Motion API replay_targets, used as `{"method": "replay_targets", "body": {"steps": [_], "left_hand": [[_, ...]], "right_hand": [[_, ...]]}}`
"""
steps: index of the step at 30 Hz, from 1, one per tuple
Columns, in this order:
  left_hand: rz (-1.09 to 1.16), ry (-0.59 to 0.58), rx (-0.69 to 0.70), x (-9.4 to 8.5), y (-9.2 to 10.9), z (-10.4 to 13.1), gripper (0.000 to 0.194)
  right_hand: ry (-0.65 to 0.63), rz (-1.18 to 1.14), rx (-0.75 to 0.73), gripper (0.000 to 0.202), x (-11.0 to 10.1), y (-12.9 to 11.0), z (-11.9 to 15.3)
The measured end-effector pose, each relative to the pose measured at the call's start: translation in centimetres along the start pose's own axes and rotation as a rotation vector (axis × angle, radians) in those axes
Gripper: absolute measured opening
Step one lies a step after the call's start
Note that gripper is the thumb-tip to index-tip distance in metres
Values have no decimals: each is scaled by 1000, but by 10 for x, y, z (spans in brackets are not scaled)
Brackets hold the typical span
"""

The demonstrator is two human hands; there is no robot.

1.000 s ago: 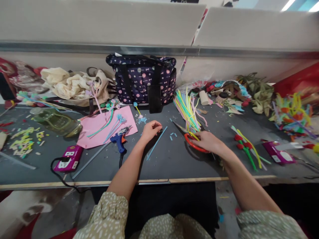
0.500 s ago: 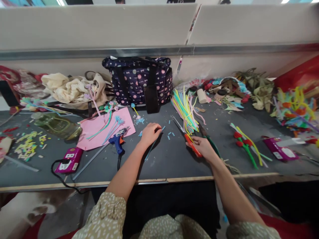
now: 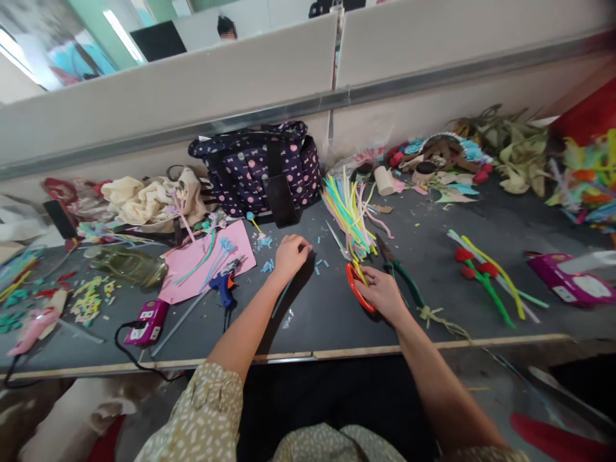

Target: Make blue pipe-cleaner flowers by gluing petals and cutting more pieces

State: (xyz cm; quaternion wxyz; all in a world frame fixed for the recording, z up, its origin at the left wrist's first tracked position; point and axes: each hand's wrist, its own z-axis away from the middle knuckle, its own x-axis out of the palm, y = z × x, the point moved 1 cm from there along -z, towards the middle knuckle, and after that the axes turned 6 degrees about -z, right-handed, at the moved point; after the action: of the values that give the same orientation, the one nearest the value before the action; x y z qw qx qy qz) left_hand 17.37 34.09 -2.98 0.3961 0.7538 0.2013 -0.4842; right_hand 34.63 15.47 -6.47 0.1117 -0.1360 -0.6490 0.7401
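Note:
My left hand (image 3: pixel 291 256) is low over the table with its fingers curled together around a thin blue pipe cleaner (image 3: pixel 283 296), whose lower end runs back beside my forearm. Its upper end is hidden by the fingers. My right hand (image 3: pixel 384 294) grips a pair of scissors with red handles (image 3: pixel 355 290); the blades point away from me and to the left. Short blue cut pieces (image 3: pixel 322 264) lie between the two hands. Just beyond the scissors lies a bundle of coloured pipe cleaners (image 3: pixel 350 215). Green-handled pliers (image 3: pixel 409 282) rest right of it.
A dark patterned bag (image 3: pixel 240 173) stands at the back with a phone (image 3: pixel 280 200) leaning on it. Left are a pink sheet (image 3: pixel 192 282), a blue glue gun (image 3: pixel 222 289), a bottle (image 3: pixel 128 266) and a purple box (image 3: pixel 148 321). Red pipe-cleaner flowers (image 3: pixel 486 269) lie right.
The view has tilted and shifted. My right hand has turned the scissors, so a red handle loop now shows. The blue pipe cleaner's tip no longer shows beyond my left fingers.

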Motion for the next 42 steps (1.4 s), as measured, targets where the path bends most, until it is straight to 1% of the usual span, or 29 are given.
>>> {"method": "replay_targets", "body": {"steps": [2,5,9,12,15,18,21,24,26,28,31,34,37,40,42], "left_hand": [[-57,-27,-5,6,10,-12,11],[-121,-51,-31,16,19,-27,18],[-151,-68,-94,29,22,-40,20],[-122,-118,-101,29,24,-42,19],[-99,-119,-75,17,28,-33,16],[-68,-64,-32,0,33,-12,15],[-22,-89,-5,-12,34,10,16],[41,-121,40,-17,28,27,15],[63,-120,45,-20,22,33,15],[42,-102,14,-24,14,39,13],[-54,-75,-16,-29,3,47,12],[-176,-78,6,-28,-4,55,16],[-252,-108,23,-19,-7,61,21],[-249,-125,28,-10,-7,64,18],[-222,-122,32,-8,-6,65,17]], "right_hand": [[10,-27,4,42,0,1,0],[26,-67,10,42,-1,1,0],[25,-74,-10,38,-1,3,-1],[15,-36,-38,35,0,5,0],[8,6,-51,34,0,5,2],[16,24,-38,36,-1,5,4],[28,45,-23,39,0,2,5],[32,63,-14,40,0,0,5],[41,70,-15,40,1,2,5],[42,54,-23,41,1,5,4],[25,21,-27,42,-1,10,3],[37,16,-14,42,-2,11,3],[65,3,-4,42,-2,7,4],[78,-29,17,43,-1,4,6],[81,-71,39,46,-1,2,6]]}}
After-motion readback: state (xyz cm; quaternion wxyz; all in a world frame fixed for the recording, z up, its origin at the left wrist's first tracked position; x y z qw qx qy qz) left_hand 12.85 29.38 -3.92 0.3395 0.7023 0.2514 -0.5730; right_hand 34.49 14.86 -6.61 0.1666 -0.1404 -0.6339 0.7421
